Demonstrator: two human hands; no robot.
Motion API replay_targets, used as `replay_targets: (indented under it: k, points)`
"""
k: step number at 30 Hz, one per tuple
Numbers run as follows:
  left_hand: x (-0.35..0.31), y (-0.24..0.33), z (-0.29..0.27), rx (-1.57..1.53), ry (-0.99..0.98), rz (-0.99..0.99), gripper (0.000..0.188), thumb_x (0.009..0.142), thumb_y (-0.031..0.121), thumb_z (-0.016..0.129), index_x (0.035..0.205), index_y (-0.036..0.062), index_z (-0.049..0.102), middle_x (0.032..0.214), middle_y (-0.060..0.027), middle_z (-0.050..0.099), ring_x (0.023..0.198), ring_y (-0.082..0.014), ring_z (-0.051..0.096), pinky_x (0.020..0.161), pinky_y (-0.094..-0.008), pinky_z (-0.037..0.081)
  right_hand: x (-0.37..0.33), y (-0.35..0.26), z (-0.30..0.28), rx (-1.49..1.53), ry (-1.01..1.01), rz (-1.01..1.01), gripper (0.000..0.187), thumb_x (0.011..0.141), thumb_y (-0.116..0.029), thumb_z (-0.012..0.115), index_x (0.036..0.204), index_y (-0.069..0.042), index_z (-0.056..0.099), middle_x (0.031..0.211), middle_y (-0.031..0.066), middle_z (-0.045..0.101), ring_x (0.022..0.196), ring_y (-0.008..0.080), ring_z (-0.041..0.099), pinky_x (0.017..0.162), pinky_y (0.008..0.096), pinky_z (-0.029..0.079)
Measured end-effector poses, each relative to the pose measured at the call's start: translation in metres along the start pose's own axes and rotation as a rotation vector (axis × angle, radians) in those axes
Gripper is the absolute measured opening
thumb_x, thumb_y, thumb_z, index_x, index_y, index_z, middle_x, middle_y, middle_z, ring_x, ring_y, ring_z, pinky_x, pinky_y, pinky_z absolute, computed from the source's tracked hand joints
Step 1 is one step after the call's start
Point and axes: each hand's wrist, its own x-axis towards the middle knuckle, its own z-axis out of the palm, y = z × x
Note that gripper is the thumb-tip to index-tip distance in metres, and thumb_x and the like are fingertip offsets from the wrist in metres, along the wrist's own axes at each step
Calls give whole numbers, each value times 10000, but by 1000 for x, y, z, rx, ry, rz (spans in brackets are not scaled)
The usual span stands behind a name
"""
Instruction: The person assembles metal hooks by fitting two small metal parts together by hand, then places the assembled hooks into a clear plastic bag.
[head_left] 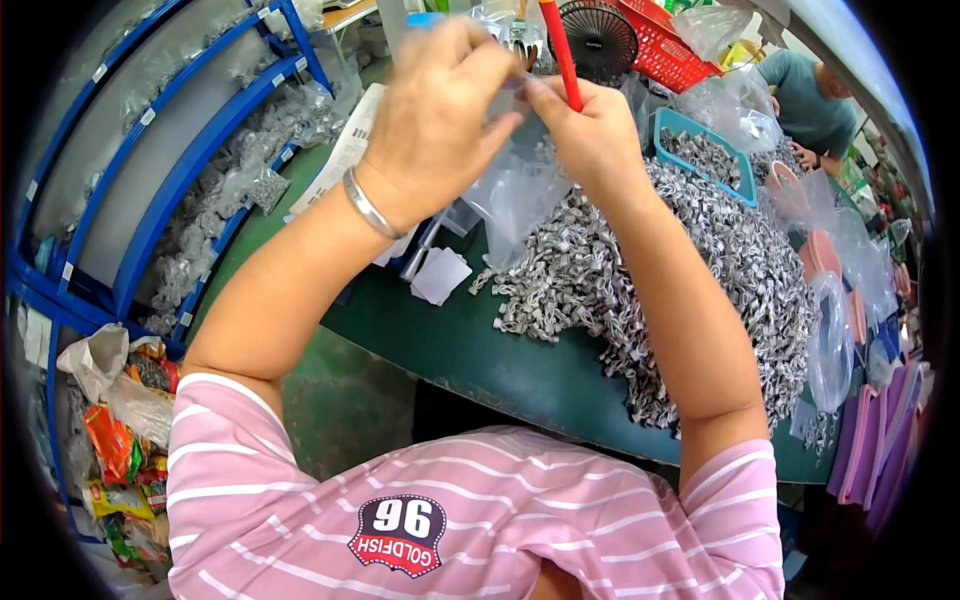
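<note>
Thin clear plastic film (517,88) up between the two hands, above the far part of the worktop (470,365); its edges are hard to make out. Right hand (595,135): grip closed around a red pen (562,60), which stands up out of the fist, thumb and forefinger at the film. Left hand (430,115): motion-blurred, fingers bent near the same film; cannot tell whether that grip is pinching or loose. Silver bracelet (368,205) on the left wrist. Just below the hands, a clear plastic bag (515,200); whether it is one piece with the film, cannot tell. Beside it and under the right forearm, a broad heap of small grey metallic parts (570,270) spreads over the green surface. White paper pieces (440,276) left of the heap, near the front edge. At the heap's far side, a blue tray (748,180) with more such parts; beyond, a black fan (593,40) and a red basket (668,55). Far right, a co-worker (815,105) in a grey-green top. To the left, a blue rack (165,205) carrying filled clear bags (250,185); colourful packets (115,440) below.
</note>
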Motion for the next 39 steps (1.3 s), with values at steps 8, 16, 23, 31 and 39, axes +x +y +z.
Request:
replay_targets:
  k: [8, 16, 23, 31, 39]
  points:
    - [16, -79, 25, -611, -226, -729, 260, 752, 197, 658, 933, 17, 607, 668, -69, 589, 588, -117, 539, 551, -271, 449, -12, -33, -15, -563, -283, 79, 236, 738, -224, 664, 787, 4, 626, 607, 123, 604, 499, 132, 563, 467, 293, 434]
    - [2, -28, 4, -493, -556, -556, 302, 803, 305, 642, 877, 13, 639, 708, -31, 596, 562, -78, 500, 491, -214, 402, 9, -7, -58, 1015, 170, 484, 179, 909, -73, 403, 1022, 46, 474, 916, 152, 599, 777, 244, 623, 393, 203, 387]
    - [-33, -28, 19, -1957, 94, -1461, 204, 916, 124, 403, 946, -45, 514, 884, -143, 588, 795, -249, 607, 747, -415, 524, -68, -9, -56, 941, -391, 762, 275, 825, -329, 586, 869, -59, 599, 614, 10, 520, 496, 91, 461, 414, 260, 364]
    - [-97, 40, -16, -2257, -504, -812, 246, 871, 200, 522, 704, 22, 550, 598, -21, 476, 418, -94, 417, 400, -225, 338, -118, -20, -75, 987, 103, 478, 234, 909, -282, 471, 903, -52, 513, 824, 93, 589, 573, 113, 525, 426, 199, 375]
    - [-100, 53, -53, -1780, -548, -1125, 830, 544, 44, 820, 1215, 52, 332, 839, -1, 518, 694, -72, 502, 664, -228, 460, -139, -7, -87, 824, -71, 479, 291, 909, -272, 474, 886, 11, 536, 757, 58, 576, 621, 109, 545, 573, 230, 449]
